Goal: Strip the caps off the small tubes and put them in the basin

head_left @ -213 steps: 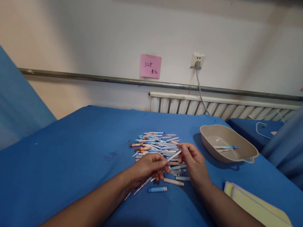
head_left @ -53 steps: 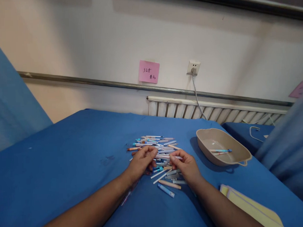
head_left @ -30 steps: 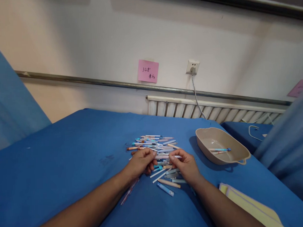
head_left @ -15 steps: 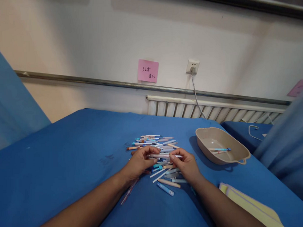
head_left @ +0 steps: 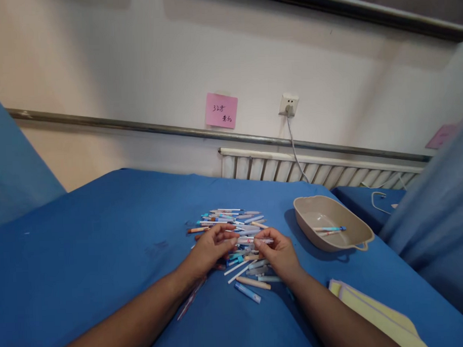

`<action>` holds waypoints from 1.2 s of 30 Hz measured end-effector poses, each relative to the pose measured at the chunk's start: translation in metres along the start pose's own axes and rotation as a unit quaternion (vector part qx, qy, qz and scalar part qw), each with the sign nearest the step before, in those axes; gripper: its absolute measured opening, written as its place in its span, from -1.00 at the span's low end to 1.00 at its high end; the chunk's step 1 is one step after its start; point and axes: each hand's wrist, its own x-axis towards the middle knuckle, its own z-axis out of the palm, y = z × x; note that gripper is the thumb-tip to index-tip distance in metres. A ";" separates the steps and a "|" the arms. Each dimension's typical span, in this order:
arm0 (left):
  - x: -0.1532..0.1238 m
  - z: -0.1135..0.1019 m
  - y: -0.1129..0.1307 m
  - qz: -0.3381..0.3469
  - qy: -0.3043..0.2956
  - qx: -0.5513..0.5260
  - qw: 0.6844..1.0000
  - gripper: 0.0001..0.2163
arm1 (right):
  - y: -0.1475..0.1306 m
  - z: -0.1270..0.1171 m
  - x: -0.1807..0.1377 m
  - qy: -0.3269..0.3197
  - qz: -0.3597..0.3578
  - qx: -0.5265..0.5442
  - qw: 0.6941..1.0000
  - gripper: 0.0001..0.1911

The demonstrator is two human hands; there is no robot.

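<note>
Head view: both hands meet just in front of the pile of pens (head_left: 233,220) on the blue-covered surface (head_left: 105,249). The left hand (head_left: 209,247) and the right hand (head_left: 278,253) share one pale pen (head_left: 250,240), held level just above the pile's near edge. The left fingertips pinch its left end and the right fingertips pinch its right end, with the remaining fingers curled in.

The pile is a loose heap of slim barrels in white, light blue and orange, most lying crosswise. Loose pieces sit on the near side of the pile, between the two wrists: two white refill sticks (head_left: 235,269), a beige barrel (head_left: 253,282) and a short blue piece (head_left: 247,292) nearest the person. A thin pinkish pen (head_left: 190,298) lies near-left of the pile, alongside the left forearm.

Right of the pile and apart from it stands a beige oval tray (head_left: 319,212) with a pen or two (head_left: 329,229) lying inside. Near-right of the pile, by the right forearm, lies a yellow pad (head_left: 376,315).

Beyond the pile rises the wall, with a radiator (head_left: 318,170) at its foot and, higher up, a pink sticky note (head_left: 221,110) beside a wall socket (head_left: 289,105) with a plug in it.
</note>
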 end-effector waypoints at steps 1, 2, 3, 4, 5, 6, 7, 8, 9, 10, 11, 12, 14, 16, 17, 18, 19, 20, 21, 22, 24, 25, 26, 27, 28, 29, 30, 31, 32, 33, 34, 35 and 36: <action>0.001 0.000 0.000 -0.013 -0.008 0.006 1.000 -0.63 | 0.000 0.000 0.001 -0.005 -0.001 0.003 1.000 -0.69; 0.002 -0.001 0.000 -0.025 -0.012 0.019 0.999 -0.65 | 0.000 0.001 0.002 -0.007 -0.001 0.009 1.000 -0.69; 0.003 -0.001 -0.001 -0.032 -0.015 0.030 0.999 -0.65 | 0.000 0.001 0.003 -0.007 0.000 0.021 1.000 -0.69; 0.003 -0.001 -0.001 -0.031 -0.011 0.039 0.999 -0.64 | 0.000 0.002 0.004 -0.002 0.002 0.039 0.999 -0.67; 0.004 -0.001 -0.002 -0.026 -0.005 0.045 0.999 -0.64 | -0.001 0.003 0.004 0.007 0.004 0.059 0.998 -0.65; 0.004 0.000 -0.002 -0.018 0.000 0.047 0.999 -0.63 | -0.001 0.004 0.005 0.014 0.006 0.080 0.997 -0.63; 0.005 0.000 -0.002 -0.010 0.002 0.047 0.999 -0.63 | -0.002 0.006 0.006 0.020 0.006 0.097 0.995 -0.62; 0.004 0.001 -0.001 -0.002 0.000 0.045 0.999 -0.64 | -0.004 0.007 0.006 0.023 0.004 0.111 0.994 -0.62; 0.003 0.001 -0.001 0.007 -0.007 0.042 0.999 -0.65 | -0.007 0.007 0.007 0.022 0.001 0.118 0.993 -0.63; 0.002 0.002 0.000 0.015 -0.017 0.038 0.999 -0.66 | -0.011 0.006 0.007 0.024 -0.005 0.119 0.993 -0.65; 0.001 0.003 0.001 0.022 -0.025 0.034 0.999 -0.65 | -0.015 0.003 0.009 0.028 -0.015 0.115 0.993 -0.66; 0.000 0.004 0.002 0.025 -0.031 0.033 0.999 -0.64 | -0.021 -0.003 0.011 0.038 -0.029 0.107 0.993 -0.68; -0.001 0.006 0.003 0.028 -0.033 0.034 0.999 -0.62 | -0.032 -0.026 0.017 0.081 -0.070 0.079 0.991 -0.71; -0.001 0.008 0.003 0.028 -0.023 0.036 0.999 -0.65 | -0.042 -0.061 0.025 0.173 -0.100 0.045 0.979 -0.70; -0.001 0.008 0.002 0.028 -0.018 0.037 0.999 -0.66 | -0.046 -0.082 0.029 0.234 -0.111 0.012 0.966 -0.68; 0.000 0.008 0.000 0.027 -0.014 0.037 0.999 -0.68 | -0.049 -0.104 0.033 0.298 -0.111 -0.041 0.947 -0.67; 0.002 0.008 -0.002 0.025 -0.012 0.037 0.999 -0.68 | -0.051 -0.125 0.035 0.354 -0.093 -0.119 0.923 -0.66; 0.003 0.008 -0.004 0.023 -0.013 0.038 0.999 -0.69 | -0.052 -0.144 0.037 0.403 -0.055 -0.232 0.883 -0.64; 0.005 0.007 -0.007 0.022 -0.015 0.040 0.999 -0.70 | -0.052 -0.161 0.039 0.404 0.005 -0.366 0.838 -0.60; 0.006 0.007 -0.009 0.022 -0.019 0.042 0.999 -0.71 | -0.052 -0.174 0.039 0.399 0.031 -0.407 0.821 -0.61; 0.007 0.006 -0.013 0.027 -0.029 0.049 0.998 -0.73 | -0.048 -0.188 0.039 0.372 0.072 -0.463 0.801 -0.65; 0.007 0.005 -0.014 0.029 -0.033 0.052 0.998 -0.73 | -0.046 -0.191 0.039 0.353 0.087 -0.479 0.799 -0.67; 0.007 0.005 -0.015 0.031 -0.037 0.054 0.997 -0.73 | -0.044 -0.191 0.040 0.330 0.102 -0.499 0.795 -0.68; 0.007 0.004 -0.015 0.031 -0.041 0.056 0.997 -0.73 | -0.041 -0.191 0.040 0.305 0.117 -0.518 0.791 -0.69; 0.007 0.004 -0.015 0.030 -0.043 0.059 0.997 -0.73 | -0.039 -0.190 0.041 0.280 0.130 -0.534 0.787 -0.70; 0.007 0.004 -0.015 0.028 -0.043 0.062 0.997 -0.73 | -0.037 -0.190 0.042 0.258 0.142 -0.549 0.782 -0.71; 0.007 0.004 -0.014 0.025 -0.043 0.064 0.997 -0.72 | -0.036 -0.190 0.042 0.238 0.153 -0.562 0.777 -0.71; 0.007 0.004 -0.014 0.023 -0.043 0.066 0.997 -0.72 | -0.036 -0.192 0.042 0.223 0.163 -0.573 0.772 -0.71; 0.007 0.004 -0.014 0.022 -0.043 0.067 0.997 -0.72 | -0.036 -0.194 0.042 0.212 0.174 -0.583 0.765 -0.70; 0.007 0.004 -0.014 0.023 -0.043 0.066 0.997 -0.72 | -0.037 -0.197 0.042 0.206 0.184 -0.591 0.758 -0.68; 0.007 0.004 -0.014 0.023 -0.044 0.065 0.997 -0.72 | -0.039 -0.201 0.041 0.203 0.194 -0.599 0.750 -0.65; 0.006 0.004 -0.014 0.025 -0.046 0.064 0.997 -0.72 | -0.041 -0.204 0.041 0.203 0.204 -0.606 0.741 -0.63; 0.006 0.005 -0.014 0.026 -0.047 0.064 0.996 -0.72 | -0.043 -0.207 0.040 0.203 0.212 -0.613 0.734 -0.61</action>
